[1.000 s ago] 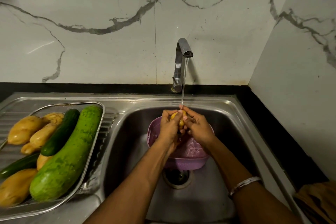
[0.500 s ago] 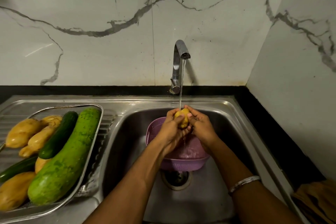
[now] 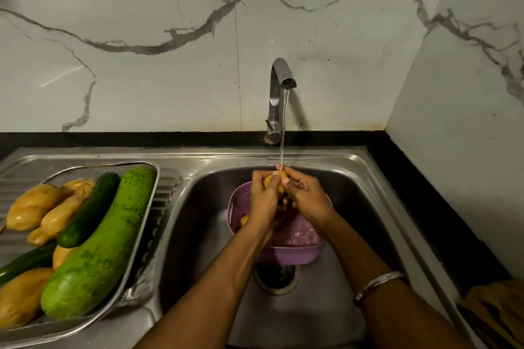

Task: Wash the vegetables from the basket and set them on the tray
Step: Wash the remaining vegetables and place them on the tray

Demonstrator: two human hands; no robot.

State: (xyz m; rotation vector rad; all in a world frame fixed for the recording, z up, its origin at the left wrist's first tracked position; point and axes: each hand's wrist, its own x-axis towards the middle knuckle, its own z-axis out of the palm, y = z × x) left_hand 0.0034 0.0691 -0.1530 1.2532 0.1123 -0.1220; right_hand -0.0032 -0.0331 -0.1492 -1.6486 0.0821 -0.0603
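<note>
A small yellow potato (image 3: 274,181) sits between my left hand (image 3: 263,201) and my right hand (image 3: 307,200), both closed around it under the running water from the tap (image 3: 279,93). Below the hands a purple plastic basket (image 3: 292,255) stands in the sink basin (image 3: 198,235); a yellow piece (image 3: 243,219) shows inside it, the rest is hidden. On the left drainboard a steel tray (image 3: 141,235) holds a large green gourd (image 3: 99,249), a dark cucumber (image 3: 89,208) and several yellow potatoes (image 3: 34,205).
The drain (image 3: 276,278) lies just in front of the basket. A black counter strip (image 3: 425,207) runs along the right of the sink, with a brown cloth (image 3: 496,312) at the lower right corner. Marble wall (image 3: 170,65) rises behind and to the right.
Both hands have kept turning and rubbing the potato under the stream, and it is more covered by the fingers now. The view has shifted slightly.
</note>
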